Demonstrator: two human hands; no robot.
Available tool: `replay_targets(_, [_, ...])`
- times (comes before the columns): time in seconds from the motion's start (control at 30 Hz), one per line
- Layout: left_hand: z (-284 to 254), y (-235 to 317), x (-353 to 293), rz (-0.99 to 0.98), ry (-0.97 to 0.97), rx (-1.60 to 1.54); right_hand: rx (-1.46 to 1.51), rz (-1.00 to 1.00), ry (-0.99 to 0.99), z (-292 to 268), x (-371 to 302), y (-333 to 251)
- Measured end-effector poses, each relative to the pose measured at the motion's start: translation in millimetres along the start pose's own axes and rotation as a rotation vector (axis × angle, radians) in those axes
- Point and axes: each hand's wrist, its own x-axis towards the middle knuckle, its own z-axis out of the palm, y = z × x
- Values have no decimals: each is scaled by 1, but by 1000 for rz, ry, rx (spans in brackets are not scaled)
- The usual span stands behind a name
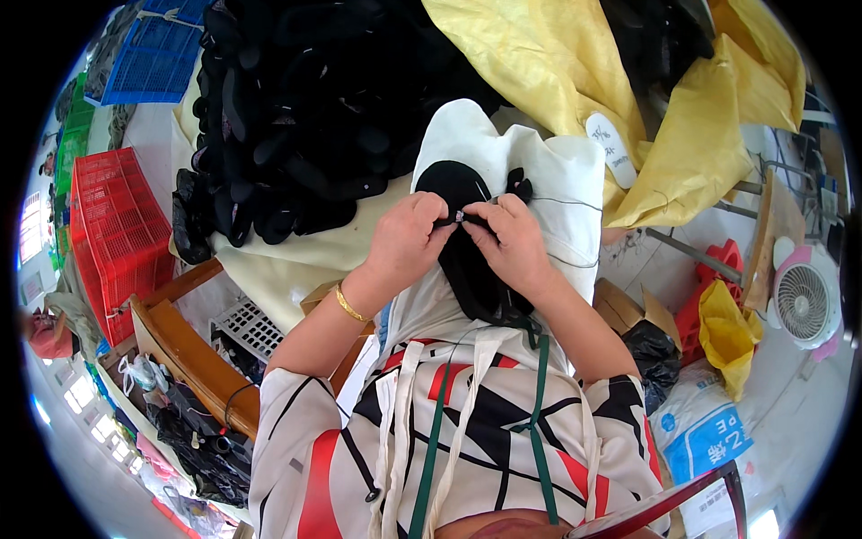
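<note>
A black cloth shoe [453, 182] lies on the white cloth [564, 193] over my lap, its rounded end pointing away from me. My left hand [406, 238] pinches the shoe's edge from the left, thumb and forefinger pressed together. Opposite it, my right hand [514, 241] pinches the same spot, with the fingertips almost meeting. Between them shows a tiny pale, shiny bit [459, 216], too small to make out. A small black piece [519, 184] sits just beyond my right hand. Dark thread runs across the white cloth on the right.
A large heap of black shoes [296, 117] lies at the far left. Yellow sacking [557, 63] spreads at the far right, with a white sole-shaped piece [609, 148] on it. Left are a red crate [117, 234] and a wooden stool [193, 359]; right, a fan [804, 296] and a cardboard box [620, 310].
</note>
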Motion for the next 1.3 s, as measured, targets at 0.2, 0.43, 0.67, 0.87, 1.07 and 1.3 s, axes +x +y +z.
replay_targets(0.2, [4,-8,4,55,25,38,190,309,-98,2,3,7])
replay_targets(0.43, [-1,-9,12,-45,16,-102,-84,154,-262,-16,3,-8])
replay_targets(0.67, [-3,-8,21,-307,-92,-167,-355,40,-165,-41,-4,-6])
replay_targets(0.87, [-2,16,27,-11,63,200,-249,162,238,-47,7,13])
replay_targets(1.07, [15,9,30,43,31,466,1343,440,469,-12,18,-7])
replay_targets(1.3, [32,-8,35,112,73,606,1768,499,253,-4,-14,5])
